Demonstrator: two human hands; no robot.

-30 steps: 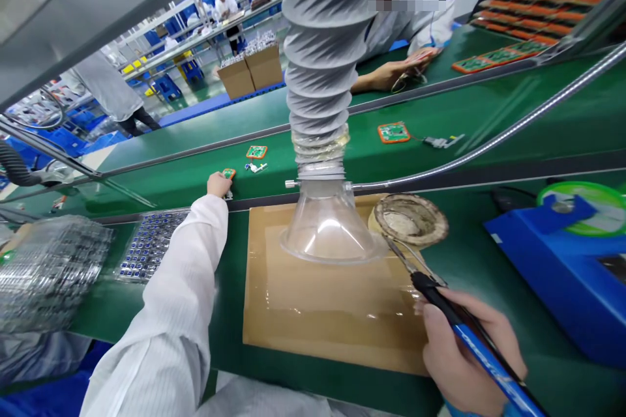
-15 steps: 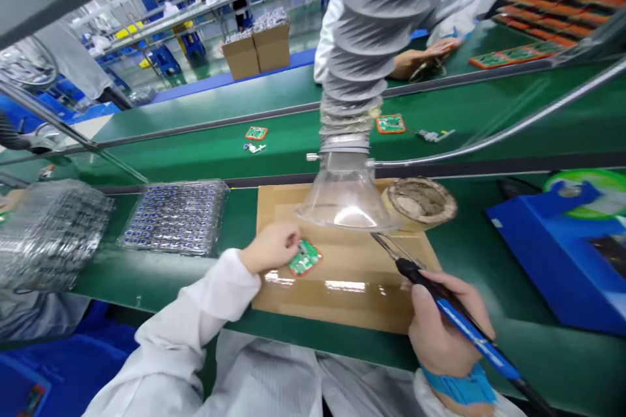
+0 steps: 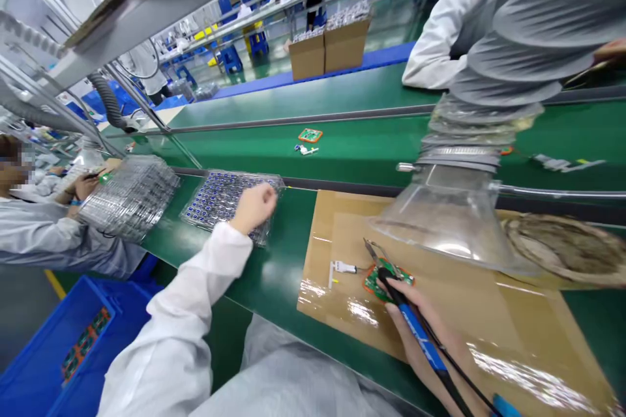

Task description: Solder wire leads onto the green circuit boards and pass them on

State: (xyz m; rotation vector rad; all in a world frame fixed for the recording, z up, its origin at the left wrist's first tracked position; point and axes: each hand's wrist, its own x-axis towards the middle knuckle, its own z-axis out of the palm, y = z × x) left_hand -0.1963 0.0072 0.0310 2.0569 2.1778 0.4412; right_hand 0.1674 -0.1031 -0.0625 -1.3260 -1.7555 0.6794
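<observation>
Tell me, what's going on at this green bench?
The right hand holds a blue-and-black soldering iron across a green, orange-edged circuit board on a brown cardboard sheet. The left hand is over a clear plastic tray of small blue parts; whether it grips one is unclear. A clear, flared hood hangs over the sheet.

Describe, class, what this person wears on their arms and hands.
The left hand is gloveless, below a loose, wrinkled white sleeve reaching the wrist. The right hand is also gloveless, with a bright blue band at its wrist; its sleeve is out of view.
</observation>
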